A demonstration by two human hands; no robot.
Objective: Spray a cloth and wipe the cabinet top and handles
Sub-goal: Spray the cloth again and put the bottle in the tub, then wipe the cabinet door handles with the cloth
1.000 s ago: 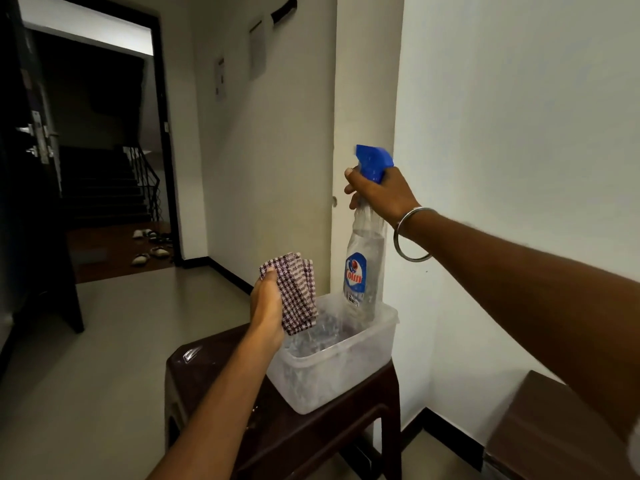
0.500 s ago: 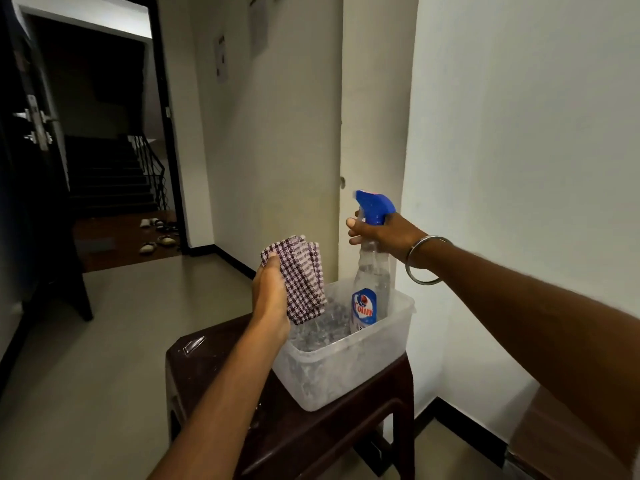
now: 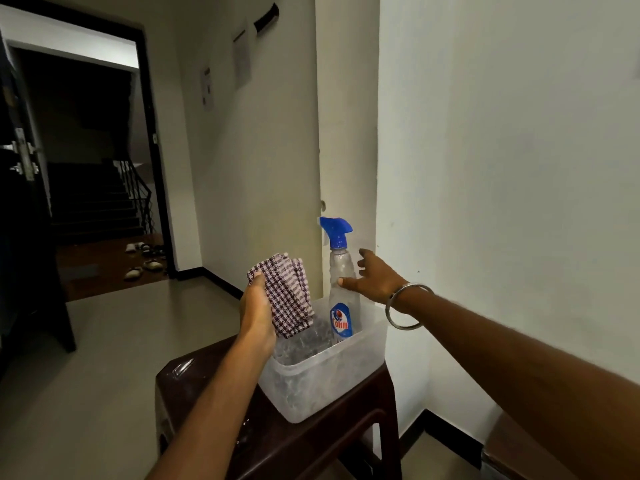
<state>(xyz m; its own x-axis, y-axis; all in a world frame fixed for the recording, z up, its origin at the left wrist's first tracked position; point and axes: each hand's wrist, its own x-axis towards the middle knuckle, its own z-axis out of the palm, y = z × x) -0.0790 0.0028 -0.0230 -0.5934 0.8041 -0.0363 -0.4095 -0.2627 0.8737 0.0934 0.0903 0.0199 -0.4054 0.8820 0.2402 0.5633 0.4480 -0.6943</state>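
— Where's the spray?
— The clear blue-nozzled spray bottle stands upright in the translucent plastic tub; my right hand is spread beside it.
— And the cloth?
— My left hand grips the folded checked cloth.

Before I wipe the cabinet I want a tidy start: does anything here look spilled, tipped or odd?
Nothing stands out. The spray bottle stands upright in the clear plastic tub on the dark stool. The right hand is open beside it, thumb at the bottle. The left hand holds the checked cloth. No spill shows.
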